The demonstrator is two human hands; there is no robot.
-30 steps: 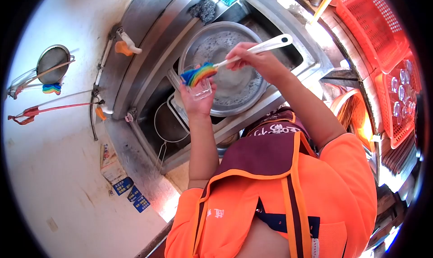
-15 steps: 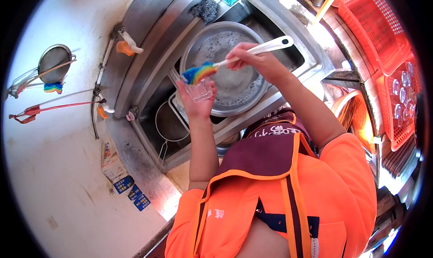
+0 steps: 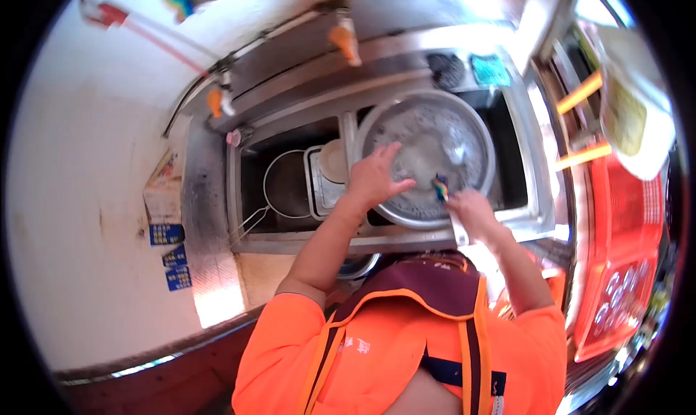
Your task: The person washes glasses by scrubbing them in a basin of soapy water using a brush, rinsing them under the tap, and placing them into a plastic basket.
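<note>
A wide metal basin (image 3: 487, 136) of sudsy water sits over the right part of the sink. Over its left side is my left hand (image 3: 373, 177), fingers spread and nothing in them. My right hand (image 3: 471, 213), at the basin's near right edge, is closed round the white handle of a sponge brush (image 3: 441, 188). The brush's small rainbow-coloured head points away from me over the suds. A bright, clear shape shows in the water on the right; whether it is a glass I cannot tell.
Left in the sink (image 3: 536, 197) lie a round wire strainer (image 3: 265, 187) and a rectangular metal tray (image 3: 313, 197). Behind the basin rest a dark scouring pad (image 3: 445, 70) and a teal cloth (image 3: 490, 70). An orange-handled tap (image 3: 345, 44) projects from the wall. Red baskets (image 3: 629, 230) stand right, one with glasses.
The clear glass has left my left hand, which is now open over the basin. My right hand has lowered the brush to the basin's near right side. The view has turned.
</note>
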